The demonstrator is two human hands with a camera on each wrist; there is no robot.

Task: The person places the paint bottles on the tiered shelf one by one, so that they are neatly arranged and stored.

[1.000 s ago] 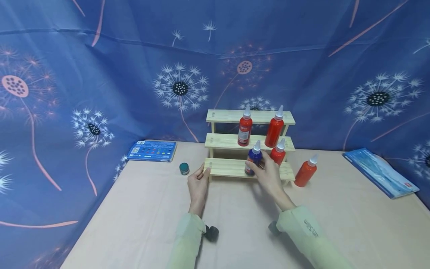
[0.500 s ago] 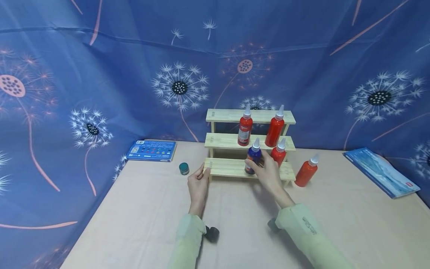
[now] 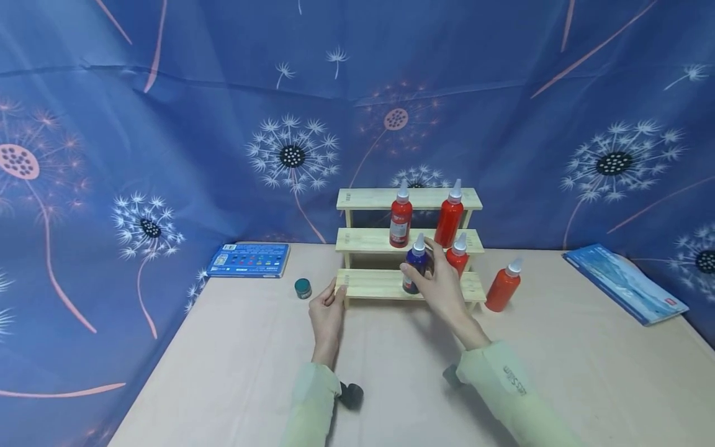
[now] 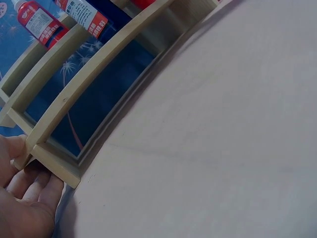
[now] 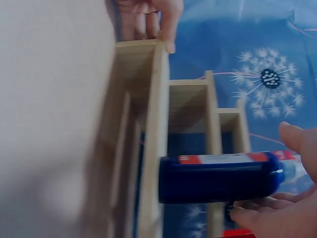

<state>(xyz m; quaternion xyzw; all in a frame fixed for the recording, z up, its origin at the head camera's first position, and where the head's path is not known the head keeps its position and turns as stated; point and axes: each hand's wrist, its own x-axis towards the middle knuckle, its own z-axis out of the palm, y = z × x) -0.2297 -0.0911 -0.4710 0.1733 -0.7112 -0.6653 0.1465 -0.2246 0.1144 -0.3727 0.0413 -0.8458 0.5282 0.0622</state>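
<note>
A blue paint bottle [image 3: 414, 273] with a silver cap stands upright on the lowest step of a three-tier wooden rack [image 3: 368, 284]. My right hand [image 3: 444, 288] is around the bottle's right side. In the right wrist view the thumb [image 5: 292, 136] is apart from the bottle, and the fingers [image 5: 267, 208] lie loosely along its other side. With thumb above and fingers beneath, my left hand [image 3: 326, 313] grips the rack's lower left corner. A red paint bottle [image 3: 457, 257] stands right of the blue one, partly behind the right hand.
Two more red bottles stand on the middle step, one of them this labelled bottle [image 3: 400, 223]. Another red bottle [image 3: 503, 287] is on the table right of the rack. A small green jar [image 3: 303, 288], a blue box [image 3: 248, 259] and a blue pad [image 3: 625, 282] lie around.
My right fingers have loosened and spread from the blue bottle, which stays on the lowest step. The left hand keeps its grip. The head view has shifted slightly.
</note>
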